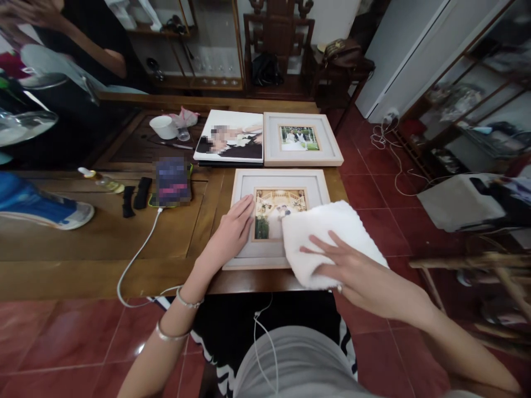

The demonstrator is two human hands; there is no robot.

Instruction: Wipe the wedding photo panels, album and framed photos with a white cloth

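A framed wedding photo (243, 257) in a light wood frame lies flat near the table's front edge. My left hand (232, 235) rests along the frame's left side, fingers stretched out, tips by the picture. My right hand (348, 271) has a white towel (332, 221) under its fingers, against the frame's lower right part. The towel is folded and hides that corner and hangs past the frame's right side. Behind it lie a second framed photo (298, 138) and a white photo album (209, 124) with a picture on its cover.
Left on the wooden table (207, 221) are a phone (172, 182) on a white cable, a dropper bottle (102, 181), black straps (143, 192), a white cup (163, 127) and a blue packet (37, 202). Another person (83, 44) is across the table. Shelves stand at right.
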